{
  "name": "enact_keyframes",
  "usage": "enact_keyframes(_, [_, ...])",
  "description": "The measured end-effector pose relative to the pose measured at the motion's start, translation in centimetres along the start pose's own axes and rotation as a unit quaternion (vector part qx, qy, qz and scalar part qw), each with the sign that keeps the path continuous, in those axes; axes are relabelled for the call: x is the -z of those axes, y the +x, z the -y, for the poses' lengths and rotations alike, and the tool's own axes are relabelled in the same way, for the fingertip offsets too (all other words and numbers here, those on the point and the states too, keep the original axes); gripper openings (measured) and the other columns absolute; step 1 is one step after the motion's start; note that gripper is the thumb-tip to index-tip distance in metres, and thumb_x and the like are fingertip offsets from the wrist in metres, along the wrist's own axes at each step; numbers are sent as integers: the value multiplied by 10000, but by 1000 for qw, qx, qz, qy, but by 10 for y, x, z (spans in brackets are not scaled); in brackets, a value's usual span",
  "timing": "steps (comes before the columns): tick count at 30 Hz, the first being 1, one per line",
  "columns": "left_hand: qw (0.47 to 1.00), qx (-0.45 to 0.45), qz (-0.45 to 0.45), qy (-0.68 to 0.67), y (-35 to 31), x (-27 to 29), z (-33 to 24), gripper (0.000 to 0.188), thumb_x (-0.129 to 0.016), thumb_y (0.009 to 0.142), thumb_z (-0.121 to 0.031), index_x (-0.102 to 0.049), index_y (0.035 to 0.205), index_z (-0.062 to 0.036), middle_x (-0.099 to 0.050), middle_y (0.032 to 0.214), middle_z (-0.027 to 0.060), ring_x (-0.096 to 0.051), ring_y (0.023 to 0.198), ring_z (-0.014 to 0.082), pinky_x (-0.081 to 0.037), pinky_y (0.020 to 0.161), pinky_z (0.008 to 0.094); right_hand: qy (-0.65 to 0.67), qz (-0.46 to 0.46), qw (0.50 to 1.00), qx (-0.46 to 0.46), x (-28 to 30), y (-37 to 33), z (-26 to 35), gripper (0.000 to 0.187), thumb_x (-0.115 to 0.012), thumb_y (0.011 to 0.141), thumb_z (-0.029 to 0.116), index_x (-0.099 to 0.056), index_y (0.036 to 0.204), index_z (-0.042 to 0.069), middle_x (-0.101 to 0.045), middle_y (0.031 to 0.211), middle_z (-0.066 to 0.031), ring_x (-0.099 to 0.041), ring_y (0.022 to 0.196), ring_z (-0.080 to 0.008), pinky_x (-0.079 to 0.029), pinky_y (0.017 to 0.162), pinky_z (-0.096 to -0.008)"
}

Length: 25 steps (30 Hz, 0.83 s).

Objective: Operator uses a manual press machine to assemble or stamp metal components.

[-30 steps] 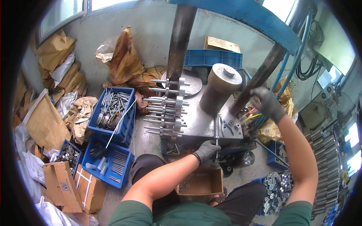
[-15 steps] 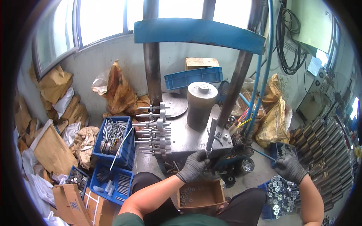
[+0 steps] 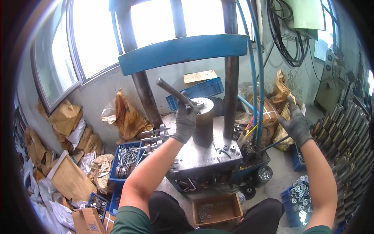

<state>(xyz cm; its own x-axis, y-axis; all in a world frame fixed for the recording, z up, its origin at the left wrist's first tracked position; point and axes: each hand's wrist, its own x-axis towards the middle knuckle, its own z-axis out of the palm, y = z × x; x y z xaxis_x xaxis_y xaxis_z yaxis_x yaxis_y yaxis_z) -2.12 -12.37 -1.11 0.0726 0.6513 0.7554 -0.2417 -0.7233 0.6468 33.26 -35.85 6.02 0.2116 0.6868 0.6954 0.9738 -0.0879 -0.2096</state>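
My left hand (image 3: 184, 124), in a dark grey glove, is closed round a dark metal rod (image 3: 170, 89) that slants up to the left. It is raised in front of a thick steel cylinder (image 3: 203, 117) on the press table (image 3: 194, 154), partly covering it. To the right, my gloved right hand (image 3: 297, 124) is in the air with thumb and fingers apart and nothing in it. Below that hand, a lever (image 3: 275, 143) sticks out from the press. Metal shafts with discs (image 3: 157, 136) line the table's left edge, partly behind my left forearm.
A blue crossbeam (image 3: 183, 52) spans the press columns. Between my knees sits a brown box (image 3: 218, 223) with small rings. Blue bins of metal rods (image 3: 126, 156) and round metal parts (image 3: 300, 197) flank me. Stacked cylinders (image 3: 343, 144) stand at right. Hoses (image 3: 259, 78) hang beside the press.
My left hand has lifted the rod from the table's front edge, up beside the cylinder, and tilted it. My right hand has let go of the lever and risen. The view has shifted.
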Motion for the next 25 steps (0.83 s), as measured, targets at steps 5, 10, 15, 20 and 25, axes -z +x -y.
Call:
enact_keyframes(5, [994,93,-61,2,51,-10,38,489,-544,954,136,-397,1368,-78,-593,1012,92,-701,807,206,-629,643,311,-78,108,986,-96,-9,20,-6,880,-664,904,610,-498,1452,-58,-663,1248,-316,-668,1164,-412,-517,1016,-461])
enact_keyframes(10, [991,89,-93,40,88,-7,63,444,-549,950,125,-416,1312,-95,-609,938,90,-714,764,221,-643,633,341,-75,153,981,-95,-11,21,-12,646,-640,905,576,-740,1145,-16,-715,1138,-252,-703,1061,-379,-543,960,-459])
enact_keyframes(15, [984,115,-53,128,100,-5,67,418,-584,910,120,-456,1248,-90,-605,942,88,-722,770,220,-648,626,345,-89,155,980,-90,-12,22,-13,562,-636,894,508,-754,1137,15,-729,1116,-229,-706,1044,-375,-545,955,-464])
enact_keyframes(20, [978,70,16,197,107,-4,65,456,-633,885,99,-519,1290,-76,-632,876,65,-690,750,171,-620,645,316,-82,173,977,-99,-11,20,-12,524,-628,892,466,-754,1140,23,-733,1081,-238,-703,1049,-374,-544,960,-462])
enact_keyframes(25, [957,53,80,275,106,-5,55,481,-685,871,35,-553,1316,-95,-649,890,48,-656,788,134,-591,707,307,-64,140,983,-103,-8,15,-9,505,-661,870,428,-748,1151,17,-724,1117,-259,-704,1068,-368,-541,975,-449])
